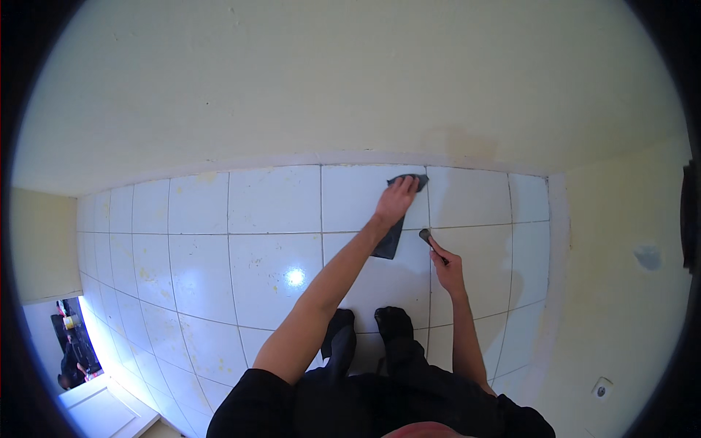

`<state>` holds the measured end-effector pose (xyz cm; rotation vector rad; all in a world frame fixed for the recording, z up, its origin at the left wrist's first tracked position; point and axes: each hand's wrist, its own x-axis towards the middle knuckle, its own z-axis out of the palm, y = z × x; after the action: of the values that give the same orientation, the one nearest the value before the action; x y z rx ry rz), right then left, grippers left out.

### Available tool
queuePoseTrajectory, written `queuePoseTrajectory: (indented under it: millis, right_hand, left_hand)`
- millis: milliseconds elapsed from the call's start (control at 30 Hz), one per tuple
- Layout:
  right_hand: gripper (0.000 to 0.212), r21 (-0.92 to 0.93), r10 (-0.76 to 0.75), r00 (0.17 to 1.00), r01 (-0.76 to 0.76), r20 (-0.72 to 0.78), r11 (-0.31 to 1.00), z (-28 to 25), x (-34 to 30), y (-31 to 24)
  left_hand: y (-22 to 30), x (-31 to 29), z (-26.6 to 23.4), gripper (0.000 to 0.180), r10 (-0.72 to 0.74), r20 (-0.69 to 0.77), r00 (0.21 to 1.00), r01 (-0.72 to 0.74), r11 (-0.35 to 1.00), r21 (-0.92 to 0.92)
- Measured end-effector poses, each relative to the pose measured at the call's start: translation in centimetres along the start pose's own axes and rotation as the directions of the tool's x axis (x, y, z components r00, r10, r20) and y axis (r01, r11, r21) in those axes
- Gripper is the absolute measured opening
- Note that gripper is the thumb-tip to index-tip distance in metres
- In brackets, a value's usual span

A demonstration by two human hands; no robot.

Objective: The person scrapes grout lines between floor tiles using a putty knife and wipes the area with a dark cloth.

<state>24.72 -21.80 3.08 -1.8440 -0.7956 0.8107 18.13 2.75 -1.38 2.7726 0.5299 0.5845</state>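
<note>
My left hand (pixel 396 198) reaches forward over the tiles and is closed on a dark grey cloth (pixel 418 180), which shows beyond the fingertips close to the foot of the wall. More dark grey material (pixel 387 246) shows on the near side of that hand; I cannot tell whether it is the same piece. To the right and nearer to me, my right hand (pixel 448 269) grips the handle of a small dark brush (pixel 425 235). Its head points up and left, towards the cloth. Whether the brush head touches the floor I cannot make out.
Glossy white floor tiles (pixel 274 255) carry yellowish stains, mostly on the left. A pale wall (pixel 307 80) rises ahead, and another wall (pixel 606 241) stands at the right. My dark-covered feet (pixel 395 323) are below my hands. At the far left, a white door (pixel 109 409) stands beside a doorway.
</note>
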Motion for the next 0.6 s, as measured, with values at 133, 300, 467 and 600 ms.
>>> queuePoseTrajectory:
  millis: [133, 300, 467, 600]
  right_hand:
    - [0.040, -0.006, 0.029, 0.999, -0.029, 0.031, 1.000, 0.6, 0.1, -0.5]
    - [0.039, -0.016, 0.021, 0.998, -0.020, 0.053, 1.000, 0.9, 0.5, -1.2]
    - [0.040, -0.039, 0.059, 0.996, -0.057, 0.073, 0.998, 0.7, 1.0, -1.7]
    - [0.040, -0.042, -0.011, 0.999, 0.013, 0.036, 0.999, 1.2, 0.8, -1.8]
  left_hand:
    - [-4.0, -2.0, -1.2, 0.053, -0.197, -0.068, 0.978, 0.199, 0.980, 0.025]
    - [-10.1, -7.1, -4.8, 0.058, -0.398, -0.158, 0.904, 0.407, 0.913, 0.028]
    - [-15.4, -11.5, -10.3, 0.060, -0.698, -0.156, 0.699, 0.716, 0.684, 0.141]
    - [-16.6, -13.1, -14.3, 0.043, -0.751, -0.158, 0.641, 0.761, 0.649, 0.004]
